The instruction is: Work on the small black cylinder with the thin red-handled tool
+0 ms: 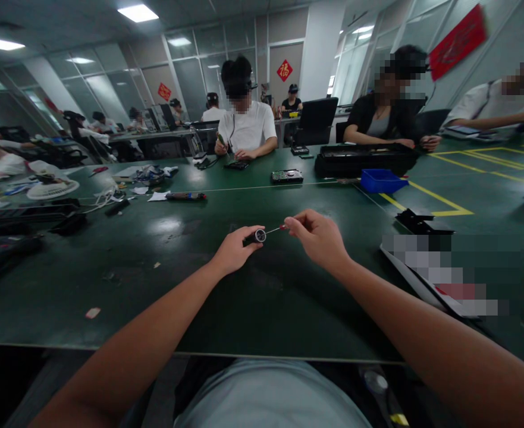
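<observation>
Head view: left fingers (242, 233) clasp black cylinder (256, 236); right fingers (295, 224) pinch thin tool (276, 228) touching it.

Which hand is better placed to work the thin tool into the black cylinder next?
Right, probably. The right hand pinches the thin red-handled tool, its tip pointing at the end of the small black cylinder, which the left hand holds.

Electronics workshop in an office hall, long green worktable (110, 279) with yellow tape lines (444, 199), seated workers (246, 128) handling small devices, blue parts bin (381, 180), glass partitions (199, 71), ceiling panel lights (137, 12)
</observation>
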